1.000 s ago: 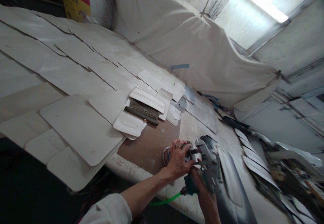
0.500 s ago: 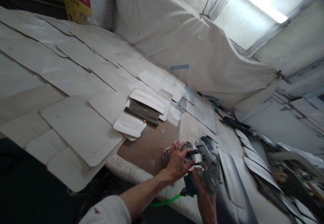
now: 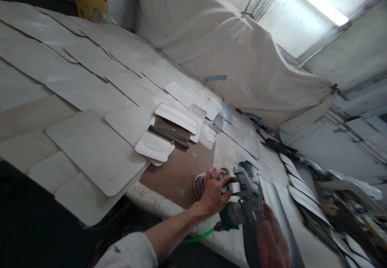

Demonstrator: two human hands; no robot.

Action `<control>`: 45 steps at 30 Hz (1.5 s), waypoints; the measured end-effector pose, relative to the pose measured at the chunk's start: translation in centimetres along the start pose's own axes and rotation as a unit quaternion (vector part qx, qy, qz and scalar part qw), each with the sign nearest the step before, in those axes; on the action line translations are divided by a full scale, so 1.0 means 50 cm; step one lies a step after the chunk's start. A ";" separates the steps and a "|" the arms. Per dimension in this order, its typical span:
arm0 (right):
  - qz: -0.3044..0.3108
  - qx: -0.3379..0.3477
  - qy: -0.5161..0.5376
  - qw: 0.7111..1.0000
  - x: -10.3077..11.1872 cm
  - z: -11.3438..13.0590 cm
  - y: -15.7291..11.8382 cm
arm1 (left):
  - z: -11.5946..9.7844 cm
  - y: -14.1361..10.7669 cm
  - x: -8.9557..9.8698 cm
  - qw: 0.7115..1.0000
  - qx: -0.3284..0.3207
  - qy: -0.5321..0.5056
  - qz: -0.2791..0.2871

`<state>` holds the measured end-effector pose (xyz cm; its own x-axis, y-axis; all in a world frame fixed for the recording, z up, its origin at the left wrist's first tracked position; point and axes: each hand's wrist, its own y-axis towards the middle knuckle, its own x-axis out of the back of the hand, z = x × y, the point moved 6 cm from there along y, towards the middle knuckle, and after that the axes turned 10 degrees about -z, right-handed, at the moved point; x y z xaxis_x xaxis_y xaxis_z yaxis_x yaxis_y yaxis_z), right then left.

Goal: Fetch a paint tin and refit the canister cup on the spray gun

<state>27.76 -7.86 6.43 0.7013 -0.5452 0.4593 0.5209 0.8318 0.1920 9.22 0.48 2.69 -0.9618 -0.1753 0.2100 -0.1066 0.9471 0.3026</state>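
My left hand (image 3: 213,191), with a ring on one finger, is curled over the top of a round can (image 3: 198,185) with a red and white label. Right beside its fingertips stands a grey metal spray-gun-like tool (image 3: 248,185) with a teal part below. A green hose (image 3: 201,237) runs to the fitting under it. My right hand (image 3: 272,239) is at the lower right of the tool, smeared by motion, beside a dark piece (image 3: 252,239); its grip is unclear.
An open olive wallet (image 3: 171,132) with a white flap lies on white panels left of the hands. Overlapping pale sheets (image 3: 96,151) cover the left side. A brown board (image 3: 178,171) lies beside the can. Draped cloth (image 3: 211,46) hangs behind; more curved pieces (image 3: 305,195) lie at right.
My right hand has moved right, away from under the tool's teal part. My left hand keeps its place on the can. The view has shifted slightly.
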 end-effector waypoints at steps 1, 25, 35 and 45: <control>0.002 0.004 -0.013 1.000 0.007 0.023 0.009 | 0.001 0.001 0.001 1.000 0.002 -0.001 -0.004; 0.274 0.142 -0.346 0.886 -0.133 0.195 0.143 | 0.001 0.099 -0.048 0.990 -0.101 -0.019 0.093; 0.271 0.142 -0.334 0.892 -0.136 0.186 0.145 | 0.006 0.129 -0.041 0.983 -0.106 -0.053 0.139; 0.260 0.099 -0.356 0.892 -0.130 0.177 0.143 | -0.001 0.096 -0.044 0.995 -0.077 -0.029 0.053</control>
<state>22.62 2.57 12.47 0.2994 0.0659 0.9518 0.0691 0.9935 -0.0905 10.84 5.41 3.74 -0.9791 -0.0560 0.1956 0.0321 0.9067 0.4205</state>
